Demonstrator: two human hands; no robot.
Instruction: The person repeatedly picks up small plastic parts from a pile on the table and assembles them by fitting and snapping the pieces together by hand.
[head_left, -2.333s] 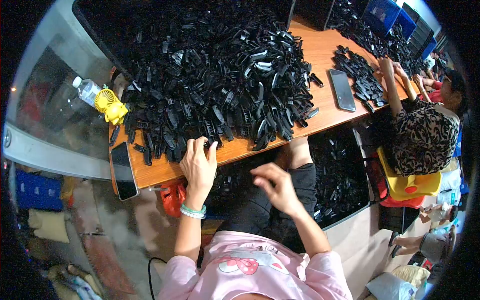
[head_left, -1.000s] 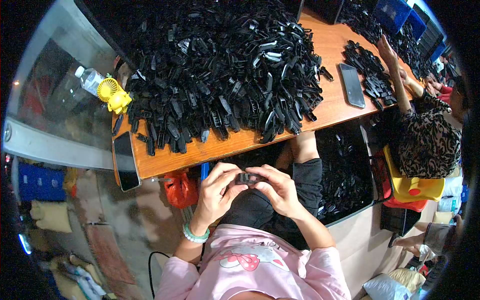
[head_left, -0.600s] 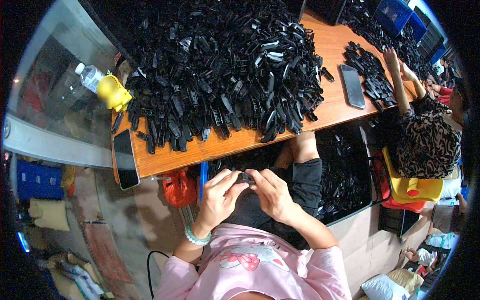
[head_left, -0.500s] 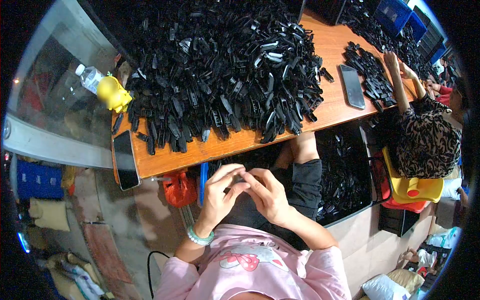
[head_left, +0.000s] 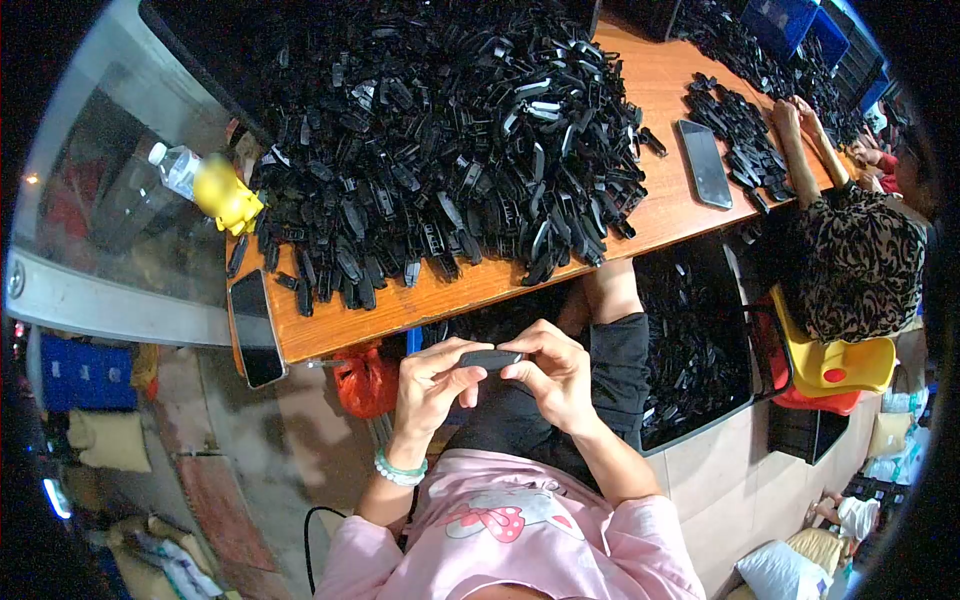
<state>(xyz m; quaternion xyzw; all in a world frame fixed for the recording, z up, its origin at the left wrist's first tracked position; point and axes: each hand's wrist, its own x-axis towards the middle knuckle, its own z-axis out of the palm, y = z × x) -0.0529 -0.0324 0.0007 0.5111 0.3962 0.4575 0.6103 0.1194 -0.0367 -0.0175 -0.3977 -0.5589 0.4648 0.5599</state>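
Between my two hands, above my lap, is a small elongated black plastic part [head_left: 490, 360]. My left hand [head_left: 432, 385] pinches its left end between thumb and fingers. Its right end is gripped by the thumb and fingertips of my right hand [head_left: 555, 375]. The fingertips cover both ends of the part. In front of my hands, a large heap of similar black plastic parts [head_left: 430, 150] covers much of the wooden table [head_left: 420, 308].
A phone [head_left: 256, 330] lies at the table's left corner, near a yellow figure [head_left: 232, 200] and a plastic bottle [head_left: 176, 168]. Another phone [head_left: 704, 165] lies to the right. A co-worker [head_left: 862, 260] handles parts there. A black bin [head_left: 695, 345] of parts stands below.
My hands have drawn slightly apart, and the black part, mostly hidden before, now shows lengthwise between them. The co-worker's hands have come closer together.
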